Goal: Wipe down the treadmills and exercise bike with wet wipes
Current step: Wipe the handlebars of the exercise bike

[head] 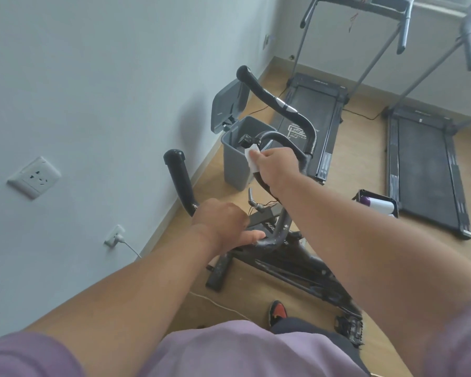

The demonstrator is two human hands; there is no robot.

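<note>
- The bike (280,257) stands at centre, its handlebar (286,110) rising toward 12 o'clock
- The right hand (276,165) pinches a white wipe (252,159) against the curved bar near the middle of the handlebar; the wipe sits at the hand's 9 o'clock, just under a small black knob (246,140)
- The left hand (223,227) is curled round the lower left part of the bar, thumb lying along it, at 7 o'clock from the right hand; the left grip (178,180) sticks up at its 11 o'clock
- A grey bin (237,161), lid up, stands just behind the wipe, beside the wall (93,77)
- Two treadmills lie at 1 to 2 o'clock, the near one (307,123) right behind the handlebar, the other (427,170) apart, with a strip of bare floor (362,148) between them
- A pack (377,205) lies on the floor at 3 o'clock from the right forearm
- The wall closes the left side, with sockets (34,176) on it
- White print on the near treadmill's belt and letters on the bike frame are too blurred to read
</note>
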